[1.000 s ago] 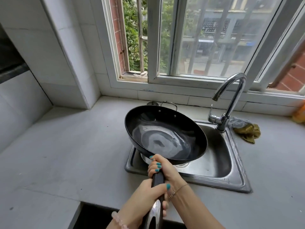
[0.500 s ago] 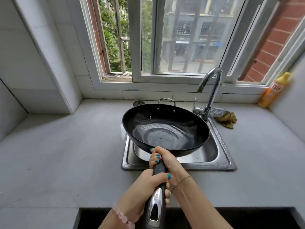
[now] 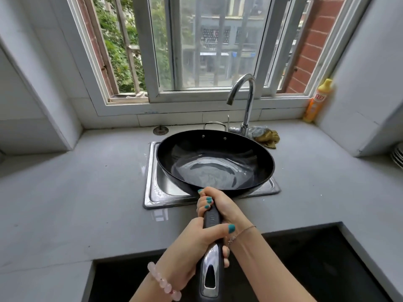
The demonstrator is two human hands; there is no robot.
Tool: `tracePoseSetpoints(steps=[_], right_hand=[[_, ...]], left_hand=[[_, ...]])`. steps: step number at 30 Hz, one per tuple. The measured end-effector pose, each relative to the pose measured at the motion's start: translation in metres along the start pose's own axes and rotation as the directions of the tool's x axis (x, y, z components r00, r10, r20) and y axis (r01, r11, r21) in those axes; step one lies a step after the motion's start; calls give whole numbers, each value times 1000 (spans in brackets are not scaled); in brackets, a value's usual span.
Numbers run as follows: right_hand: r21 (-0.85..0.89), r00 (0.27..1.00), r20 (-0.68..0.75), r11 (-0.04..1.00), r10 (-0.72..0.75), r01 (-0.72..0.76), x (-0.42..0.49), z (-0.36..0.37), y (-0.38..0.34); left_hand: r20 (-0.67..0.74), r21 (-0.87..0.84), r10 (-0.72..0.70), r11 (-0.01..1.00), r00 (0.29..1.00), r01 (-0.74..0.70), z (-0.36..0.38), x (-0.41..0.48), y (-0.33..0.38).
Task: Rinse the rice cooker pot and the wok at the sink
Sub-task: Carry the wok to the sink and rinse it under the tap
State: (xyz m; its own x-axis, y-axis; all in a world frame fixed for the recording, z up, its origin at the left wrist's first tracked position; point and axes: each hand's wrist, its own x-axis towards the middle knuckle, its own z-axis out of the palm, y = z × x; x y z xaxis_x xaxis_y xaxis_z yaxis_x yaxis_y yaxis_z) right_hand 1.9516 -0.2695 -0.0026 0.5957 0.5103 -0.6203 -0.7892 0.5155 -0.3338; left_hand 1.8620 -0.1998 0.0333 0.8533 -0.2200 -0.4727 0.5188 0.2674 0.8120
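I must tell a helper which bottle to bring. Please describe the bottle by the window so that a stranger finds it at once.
Start at the window above the sink and follow its sill to the far right corner. There, against the wall, stands the bottle. It is the only orange and yellow upright thing; the yellowish cloth near the tap lies crumpled.

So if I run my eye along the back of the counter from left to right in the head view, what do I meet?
Round drain stopper → faucet → crumpled yellow-green cloth → orange and yellow bottle → stacked plates at the right edge.
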Motion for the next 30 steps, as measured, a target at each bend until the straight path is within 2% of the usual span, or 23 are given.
tracePoseSetpoints(steps=[8,16,19,22,30], right_hand=[[25,992,-43,993,-116,117,-71,-52,4],[216,967,-142,946,-213,240,-162,-128,17],[258,940,-207,912,-270,318,-190,-158,21],[266,904,-287,881,-316,392,-215,-187,23],[313,777,-469,743,-421,591,-259,-251,3]], left_hand=[[132,148,-53,988,990,34,53,-24,-36],[274,330,-180,940,945,83,126,-51,-87],[325,405,-227,910,918,82,152,-55,-106],[383,500,-228,866,895,7,175,-56,-120],[531,650,-364,755,765,-92,240,-26,-144]])
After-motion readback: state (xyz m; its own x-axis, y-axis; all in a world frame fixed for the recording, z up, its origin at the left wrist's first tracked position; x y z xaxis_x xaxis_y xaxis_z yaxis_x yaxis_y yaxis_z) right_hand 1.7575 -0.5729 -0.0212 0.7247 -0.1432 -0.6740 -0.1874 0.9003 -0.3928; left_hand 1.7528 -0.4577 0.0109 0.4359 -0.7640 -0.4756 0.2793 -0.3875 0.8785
